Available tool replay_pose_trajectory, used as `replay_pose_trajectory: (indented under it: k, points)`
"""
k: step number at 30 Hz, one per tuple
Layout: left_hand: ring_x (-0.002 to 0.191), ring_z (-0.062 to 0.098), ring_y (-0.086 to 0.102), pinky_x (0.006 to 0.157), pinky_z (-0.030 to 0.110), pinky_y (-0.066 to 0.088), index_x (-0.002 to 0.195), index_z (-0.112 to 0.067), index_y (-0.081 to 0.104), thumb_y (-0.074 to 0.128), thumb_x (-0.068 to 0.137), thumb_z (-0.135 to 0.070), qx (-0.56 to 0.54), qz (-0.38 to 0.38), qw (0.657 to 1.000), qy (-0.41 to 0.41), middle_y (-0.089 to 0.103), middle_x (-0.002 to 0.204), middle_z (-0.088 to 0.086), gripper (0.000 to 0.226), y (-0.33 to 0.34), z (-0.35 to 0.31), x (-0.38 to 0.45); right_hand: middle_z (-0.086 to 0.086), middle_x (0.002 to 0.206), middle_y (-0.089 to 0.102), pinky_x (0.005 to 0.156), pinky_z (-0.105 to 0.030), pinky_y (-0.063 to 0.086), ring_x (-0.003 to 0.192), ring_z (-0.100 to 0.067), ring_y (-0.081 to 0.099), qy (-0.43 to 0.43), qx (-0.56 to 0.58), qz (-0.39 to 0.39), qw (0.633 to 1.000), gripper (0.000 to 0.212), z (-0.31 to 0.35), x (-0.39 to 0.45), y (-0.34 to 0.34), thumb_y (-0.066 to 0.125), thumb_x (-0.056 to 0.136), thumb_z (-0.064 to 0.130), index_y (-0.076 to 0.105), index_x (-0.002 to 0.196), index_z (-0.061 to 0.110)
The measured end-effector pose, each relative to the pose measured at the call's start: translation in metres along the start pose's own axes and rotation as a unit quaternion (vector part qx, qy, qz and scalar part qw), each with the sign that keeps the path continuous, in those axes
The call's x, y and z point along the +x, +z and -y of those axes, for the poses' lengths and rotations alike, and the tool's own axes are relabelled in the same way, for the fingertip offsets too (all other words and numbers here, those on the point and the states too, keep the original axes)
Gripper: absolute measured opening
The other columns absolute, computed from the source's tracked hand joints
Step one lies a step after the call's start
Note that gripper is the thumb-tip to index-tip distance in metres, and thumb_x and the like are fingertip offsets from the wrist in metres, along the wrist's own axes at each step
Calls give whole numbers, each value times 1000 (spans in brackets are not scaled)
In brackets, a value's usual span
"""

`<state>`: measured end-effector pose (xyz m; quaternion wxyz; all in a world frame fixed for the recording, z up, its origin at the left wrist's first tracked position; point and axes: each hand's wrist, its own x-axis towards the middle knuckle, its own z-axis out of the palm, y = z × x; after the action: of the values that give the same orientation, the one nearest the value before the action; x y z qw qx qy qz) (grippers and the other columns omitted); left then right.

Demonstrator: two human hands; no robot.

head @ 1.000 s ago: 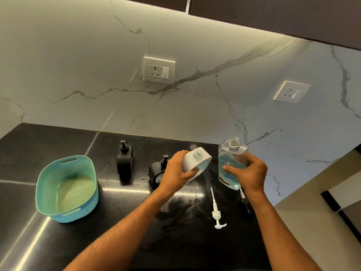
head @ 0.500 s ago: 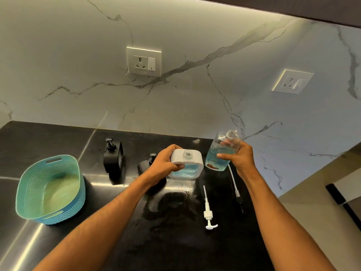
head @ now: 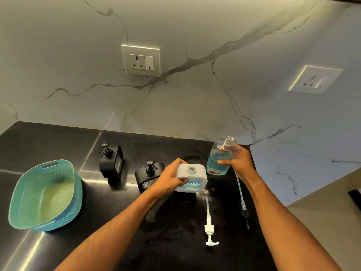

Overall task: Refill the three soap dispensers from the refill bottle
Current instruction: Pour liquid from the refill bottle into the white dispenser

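My left hand (head: pixel 169 178) grips a white soap dispenser (head: pixel 192 178) with its neck open and blue soap showing in its lower window; it stands upright on the black counter. Just to its right, my right hand (head: pixel 237 161) holds the clear refill bottle (head: pixel 219 157) of blue liquid, uncapped and tilted slightly, above the counter. Two black dispensers with pumps on stand to the left: one (head: pixel 111 163) further back, one (head: pixel 149 176) beside my left hand. A white pump (head: pixel 209 222) and a black-headed pump (head: pixel 243 204) lie on the counter in front.
A teal basket (head: pixel 29 212) sits at the counter's left. The marble backsplash carries two wall sockets (head: pixel 141 60) (head: pixel 315 80). The counter (head: pixel 58 145) ends on the right just past my right forearm.
The white dispenser has gone from tilted in the air to upright, down on the counter. The refill bottle has shifted slightly right and tilted. The camera has dipped lower.
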<state>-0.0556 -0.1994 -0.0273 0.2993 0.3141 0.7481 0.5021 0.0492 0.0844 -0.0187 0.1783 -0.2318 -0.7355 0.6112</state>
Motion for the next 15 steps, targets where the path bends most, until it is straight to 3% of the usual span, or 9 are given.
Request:
replay_pose_trajectory:
  k: [4, 8, 15]
  points:
    - [121, 10, 60, 91, 24, 58, 119, -21, 52, 72, 90, -2, 17, 0, 1000, -8, 62, 125, -5, 40, 6, 8, 5, -4, 111, 76, 80, -31, 61, 104, -21, 73, 6, 9, 7, 1000, 69, -7, 4, 3, 90, 58, -12, 68, 120, 8]
    - [118, 7, 60, 87, 20, 56, 118, -23, 52, 71, 90, -3, 25, 6, 1000, -16, 62, 123, -6, 40, 11, 16, 9, -5, 110, 76, 84, -37, 62, 103, -22, 73, 17, 11, 14, 1000, 67, -14, 5, 5, 90, 57, -10, 69, 117, 9]
    - [119, 10, 59, 99, 30, 55, 119, -23, 52, 72, 89, -4, 47, 3, 999, -28, 60, 126, -1, 41, 15, 28, 12, -4, 116, 74, 87, -38, 60, 109, -21, 71, 12, -2, 36, 999, 71, -16, 5, 3, 91, 60, -7, 66, 123, 16]
